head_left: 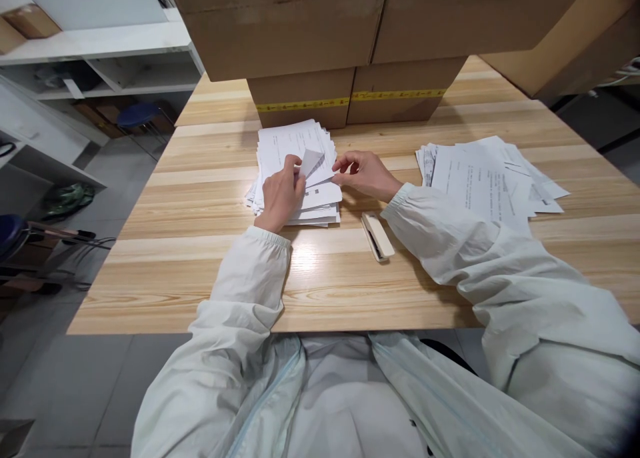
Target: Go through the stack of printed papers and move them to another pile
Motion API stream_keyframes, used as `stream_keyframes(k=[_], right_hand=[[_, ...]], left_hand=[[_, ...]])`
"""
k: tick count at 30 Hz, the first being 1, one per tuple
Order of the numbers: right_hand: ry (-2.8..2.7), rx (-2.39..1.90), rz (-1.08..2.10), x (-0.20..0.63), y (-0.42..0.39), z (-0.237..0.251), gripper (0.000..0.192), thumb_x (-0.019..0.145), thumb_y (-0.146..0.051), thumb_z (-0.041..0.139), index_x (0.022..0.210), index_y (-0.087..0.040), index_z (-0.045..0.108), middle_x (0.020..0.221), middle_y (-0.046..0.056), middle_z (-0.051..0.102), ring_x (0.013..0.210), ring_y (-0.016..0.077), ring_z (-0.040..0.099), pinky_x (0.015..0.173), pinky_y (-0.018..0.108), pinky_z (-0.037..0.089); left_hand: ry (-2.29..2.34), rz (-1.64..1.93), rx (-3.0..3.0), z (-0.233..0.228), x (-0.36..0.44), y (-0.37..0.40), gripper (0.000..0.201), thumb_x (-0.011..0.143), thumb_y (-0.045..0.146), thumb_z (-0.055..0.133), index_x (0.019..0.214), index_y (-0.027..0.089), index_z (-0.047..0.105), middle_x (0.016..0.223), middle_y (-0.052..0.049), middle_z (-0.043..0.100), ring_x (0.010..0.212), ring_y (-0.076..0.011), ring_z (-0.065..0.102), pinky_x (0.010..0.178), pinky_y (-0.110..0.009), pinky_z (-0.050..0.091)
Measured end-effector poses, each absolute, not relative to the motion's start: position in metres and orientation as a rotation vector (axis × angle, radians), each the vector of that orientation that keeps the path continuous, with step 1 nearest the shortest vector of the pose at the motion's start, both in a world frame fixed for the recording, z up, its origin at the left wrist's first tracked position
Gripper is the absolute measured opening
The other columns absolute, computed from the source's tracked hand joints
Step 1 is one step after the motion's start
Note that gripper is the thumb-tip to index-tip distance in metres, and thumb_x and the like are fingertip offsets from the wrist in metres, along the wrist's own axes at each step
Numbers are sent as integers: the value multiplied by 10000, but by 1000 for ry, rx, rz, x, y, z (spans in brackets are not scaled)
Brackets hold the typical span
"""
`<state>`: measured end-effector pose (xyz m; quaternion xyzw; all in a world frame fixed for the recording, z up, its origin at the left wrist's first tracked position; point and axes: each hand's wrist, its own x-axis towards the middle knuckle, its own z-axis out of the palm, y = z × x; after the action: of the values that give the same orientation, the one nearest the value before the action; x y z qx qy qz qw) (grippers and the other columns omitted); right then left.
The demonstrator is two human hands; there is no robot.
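A thick, uneven stack of printed paper sheets [290, 138] lies on the wooden table before me. My left hand [281, 195] rests on the stack's left side, its fingers closed on a sheet [311, 161] whose corner is turned up and folded over. At the stack's right edge is my right hand [367, 173], thumb and forefinger pinched together by the paper's edge. Its fingertips touch the sheets there, though exactly what lies between them is hard to see. A cream-coloured stapler [377, 237] lies just below my right wrist.
A second, fanned-out pile of printed papers [473, 185] lies right of my right forearm. Large cardboard boxes [300, 28], stacked with yellow tape on the lower ones, stand at the table's back. White shelving [125, 41] and a blue stool [137, 115] are at the left.
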<state>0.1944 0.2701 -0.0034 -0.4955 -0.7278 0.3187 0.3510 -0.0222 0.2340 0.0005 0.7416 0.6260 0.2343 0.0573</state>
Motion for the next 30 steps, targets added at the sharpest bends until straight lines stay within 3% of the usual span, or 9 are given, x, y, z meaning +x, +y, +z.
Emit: stream_keyframes(k=[6, 13, 20, 30], right_hand=[[-1940, -1256, 858, 192, 266, 3, 194, 722, -346, 776, 829, -189, 741, 858, 23, 673, 693, 136, 478, 663, 291, 382], [-1913, -1246, 884, 185, 266, 2, 207, 809, -298, 686, 901, -146, 793, 878, 45, 701, 679, 117, 468, 663, 288, 368], [-1775, -1276, 996, 176, 269, 5, 205, 780, -299, 702, 841, -141, 817, 811, 47, 731, 667, 124, 487, 603, 267, 358], [-1659, -1325, 1091, 175, 270, 0, 233, 771, -255, 727, 934, -124, 829, 797, 48, 749, 665, 113, 520, 613, 247, 395]], left_hand=[[1909, 725, 2319, -2, -18, 229, 573, 953, 141, 438, 1513, 263, 427, 994, -53, 761, 801, -201, 680, 739, -307, 437], [1873, 833, 2278, -13, -24, 234, 388, 889, 95, 538, 1116, 277, 795, 1040, -50, 791, 872, -202, 706, 761, -297, 448], [1858, 950, 1988, -11, -22, 234, 293, 867, 348, 676, 1121, 275, 804, 917, -8, 810, 863, -199, 718, 814, -295, 490], [1833, 1032, 1977, -12, -22, 235, 250, 911, 319, 610, 1001, 238, 829, 935, -36, 815, 860, -206, 727, 777, -295, 485]])
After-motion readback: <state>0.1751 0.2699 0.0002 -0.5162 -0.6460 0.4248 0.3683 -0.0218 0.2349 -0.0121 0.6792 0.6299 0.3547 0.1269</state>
